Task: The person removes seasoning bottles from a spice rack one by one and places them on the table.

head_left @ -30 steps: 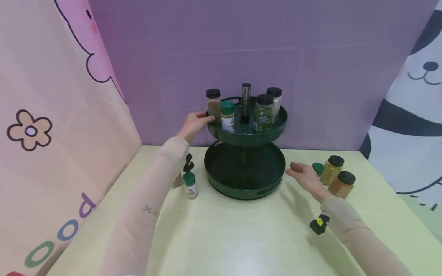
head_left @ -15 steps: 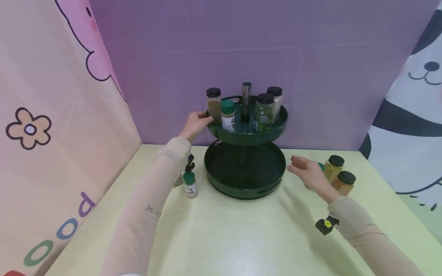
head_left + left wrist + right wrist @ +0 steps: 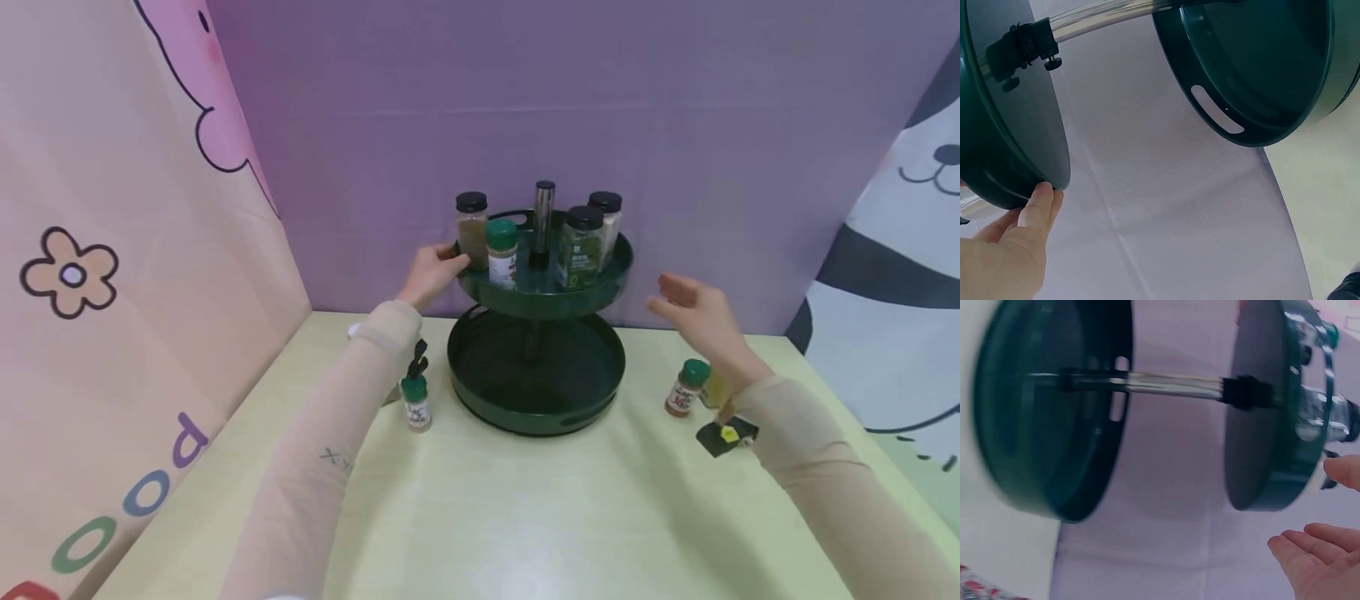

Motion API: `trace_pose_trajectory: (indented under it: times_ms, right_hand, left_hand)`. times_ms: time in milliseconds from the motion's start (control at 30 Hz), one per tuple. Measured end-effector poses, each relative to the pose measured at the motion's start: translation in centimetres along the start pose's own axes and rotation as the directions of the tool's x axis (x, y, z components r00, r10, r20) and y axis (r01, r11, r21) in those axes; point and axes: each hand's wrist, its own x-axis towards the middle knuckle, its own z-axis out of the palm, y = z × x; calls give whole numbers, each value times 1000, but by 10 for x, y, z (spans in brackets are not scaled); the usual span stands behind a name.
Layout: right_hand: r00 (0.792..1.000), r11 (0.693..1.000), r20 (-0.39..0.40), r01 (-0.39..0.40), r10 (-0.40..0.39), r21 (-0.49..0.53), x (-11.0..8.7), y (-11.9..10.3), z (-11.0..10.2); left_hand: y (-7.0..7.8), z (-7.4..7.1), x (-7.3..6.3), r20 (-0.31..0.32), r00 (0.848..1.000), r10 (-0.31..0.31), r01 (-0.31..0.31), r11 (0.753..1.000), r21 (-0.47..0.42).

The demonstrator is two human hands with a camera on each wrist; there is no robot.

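A dark green two-tier turntable rack has its upper tray [image 3: 551, 298] on a post above the lower tray [image 3: 536, 408]. My left hand [image 3: 435, 275] pinches the upper tray's left rim, its fingers [image 3: 1038, 209] against the underside in the left wrist view. Beside my thumb stands a black-capped spice jar [image 3: 472, 237], with a green-capped spice bottle [image 3: 502, 258] right of it. Two more black-capped jars, one green-labelled [image 3: 579, 254] and one of white powder [image 3: 609, 229], share the tray. My right hand [image 3: 705, 317] hovers right of the upper tray, fingers relaxed, holding nothing.
A green-capped bottle [image 3: 416, 404] stands on the table [image 3: 510, 517] left of the rack. Right of the rack, another green-capped bottle [image 3: 682, 392] stands near a yellow jar [image 3: 716, 390] half hidden by my right wrist. A purple cloth [image 3: 360, 167] hangs behind.
My right hand has risen from beside the lower tray to the height of the upper tray, uncovering the right-hand green-capped bottle. My left hand stays at the upper rim.
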Motion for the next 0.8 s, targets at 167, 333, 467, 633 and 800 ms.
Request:
trace_pose_trajectory:
  times_ms: [167,333,467,633,800]
  right_hand:
    - [998,999,-57,13,-11,35,20,-17,-9]
    - [996,998,-87,26,-22,49,40,-33,-12]
    - [996,997,-89,21,-14,79,53,-44,-13]
    - [997,996,-78,3,4,90,67,-52,-12]
    - [998,995,-57,18,-12,101,78,-54,-7]
  left_hand:
    - [-1,1,-1,-14,1000,10,-10,1000,8]
    - [-2,1,-2,-16,1000,21,-21,1000,19]
    - [-1,1,-1,-10,1000,19,-19,999,28]
    - [-2,1,0,-8,1000,22,-22,999,23]
    - [-2,1,0,-14,1000,21,-21,1000,15]
